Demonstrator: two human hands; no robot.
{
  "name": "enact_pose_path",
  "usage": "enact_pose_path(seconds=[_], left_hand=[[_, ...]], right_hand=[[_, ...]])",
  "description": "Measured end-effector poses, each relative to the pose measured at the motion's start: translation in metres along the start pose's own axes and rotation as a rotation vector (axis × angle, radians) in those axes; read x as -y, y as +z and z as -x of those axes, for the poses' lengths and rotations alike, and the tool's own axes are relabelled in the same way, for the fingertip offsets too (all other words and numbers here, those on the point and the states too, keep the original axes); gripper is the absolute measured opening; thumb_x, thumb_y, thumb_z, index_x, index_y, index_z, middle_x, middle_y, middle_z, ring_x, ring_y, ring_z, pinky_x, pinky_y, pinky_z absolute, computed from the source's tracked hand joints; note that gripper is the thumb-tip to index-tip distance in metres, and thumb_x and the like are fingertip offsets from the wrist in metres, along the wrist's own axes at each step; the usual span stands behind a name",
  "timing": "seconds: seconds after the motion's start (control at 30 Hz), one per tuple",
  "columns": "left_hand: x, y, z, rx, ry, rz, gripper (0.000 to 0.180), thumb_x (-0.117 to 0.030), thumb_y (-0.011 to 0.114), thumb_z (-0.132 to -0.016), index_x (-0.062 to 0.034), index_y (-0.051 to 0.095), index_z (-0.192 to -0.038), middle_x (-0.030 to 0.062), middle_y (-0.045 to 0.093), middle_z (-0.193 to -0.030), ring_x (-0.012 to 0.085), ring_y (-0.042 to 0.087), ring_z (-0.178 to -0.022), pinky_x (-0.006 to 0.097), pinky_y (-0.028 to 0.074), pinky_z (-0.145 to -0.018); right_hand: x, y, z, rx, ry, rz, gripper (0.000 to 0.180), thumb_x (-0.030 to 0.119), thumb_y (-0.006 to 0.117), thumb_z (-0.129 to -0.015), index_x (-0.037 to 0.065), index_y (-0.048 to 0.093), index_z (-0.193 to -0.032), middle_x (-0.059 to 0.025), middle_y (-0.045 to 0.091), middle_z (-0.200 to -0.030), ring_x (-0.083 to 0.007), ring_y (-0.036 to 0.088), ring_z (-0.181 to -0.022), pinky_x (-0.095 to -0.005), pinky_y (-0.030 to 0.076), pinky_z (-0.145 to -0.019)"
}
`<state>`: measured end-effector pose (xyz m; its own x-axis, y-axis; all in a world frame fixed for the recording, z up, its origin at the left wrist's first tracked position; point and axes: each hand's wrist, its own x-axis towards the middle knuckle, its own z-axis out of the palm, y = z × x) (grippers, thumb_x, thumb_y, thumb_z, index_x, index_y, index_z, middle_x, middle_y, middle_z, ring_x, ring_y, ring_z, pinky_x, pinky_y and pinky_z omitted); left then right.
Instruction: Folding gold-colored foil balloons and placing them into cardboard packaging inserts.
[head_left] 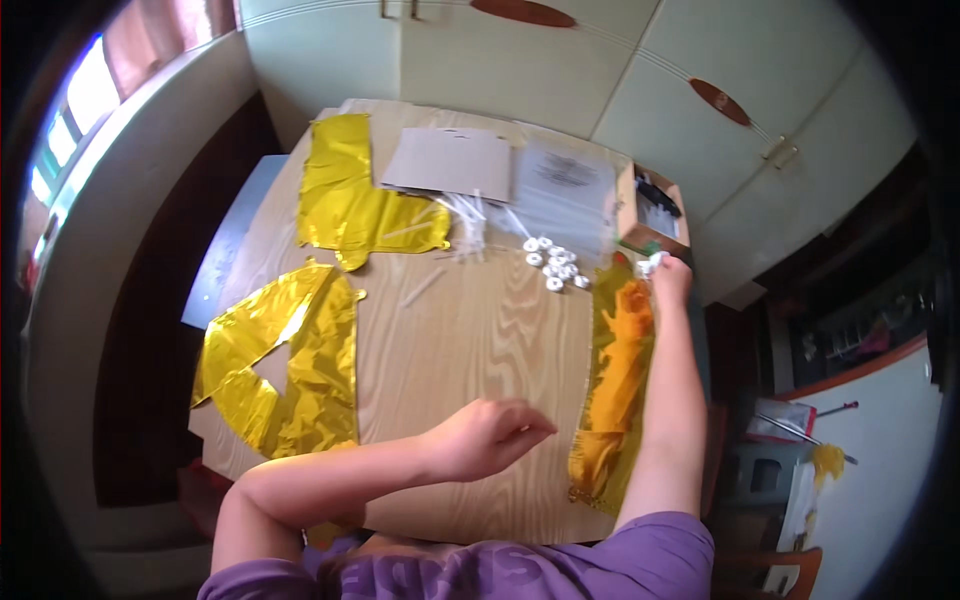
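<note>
A purple shirt [620,560] fills the bottom of the frame; past it spreads the wood-grained tabletop [440,340]. From here I see a gold foil shape [320,370] at left, an orange bundle [620,370] at right. The left hand [485,438] hangs low centre, fingers curled; whether they grip anything, I can't tell. At upper right, near an open box [628,205], the right hand's [672,280] fingers pinch a small white piece [650,262].

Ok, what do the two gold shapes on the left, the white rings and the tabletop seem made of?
Gold shapes: probably thin metallic foil or film, shiny, judging by creases and glints.
White rings: possibly plastic or foam; too small to settle material or finish.
Tabletop: wood or wood-look laminate, smooth, showing pale wavy grain.
</note>
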<state>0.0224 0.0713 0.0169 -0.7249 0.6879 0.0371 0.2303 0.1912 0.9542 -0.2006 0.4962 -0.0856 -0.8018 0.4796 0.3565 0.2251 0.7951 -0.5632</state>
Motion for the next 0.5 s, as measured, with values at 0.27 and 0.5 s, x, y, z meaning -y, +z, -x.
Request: enact_pose_path(seconds=[0.27,0.5], left_hand=[[0.004,-0.094,0.168,-0.383,-0.388,-0.390,0.024,-0.024,0.078,-0.087,-0.0010,0.074,-0.082,0.0123,0.068,-0.077,0.0284,0.068,-0.073,0.037,0.053,-0.067],[0.051,-0.086,0.219,-0.559,-0.217,-0.527,0.015,-0.019,0.080,-0.079,-0.0074,0.075,-0.087,0.0092,0.067,-0.087,0.0300,0.065,-0.084,0.041,0.053,-0.075]], right_hand=[[0.079,-0.088,0.119,0.087,-0.412,0.111,0.015,0.014,0.064,-0.094,0.004,0.070,-0.103,-0.0162,0.069,-0.100,-0.0351,0.068,-0.093,-0.0426,0.054,-0.082],[0.250,0.010,0.213,0.413,-1.042,-0.186,0.021,0.009,0.070,-0.082,0.005,0.072,-0.103,-0.0110,0.066,-0.102,-0.0326,0.066,-0.096,-0.0422,0.054,-0.087]])
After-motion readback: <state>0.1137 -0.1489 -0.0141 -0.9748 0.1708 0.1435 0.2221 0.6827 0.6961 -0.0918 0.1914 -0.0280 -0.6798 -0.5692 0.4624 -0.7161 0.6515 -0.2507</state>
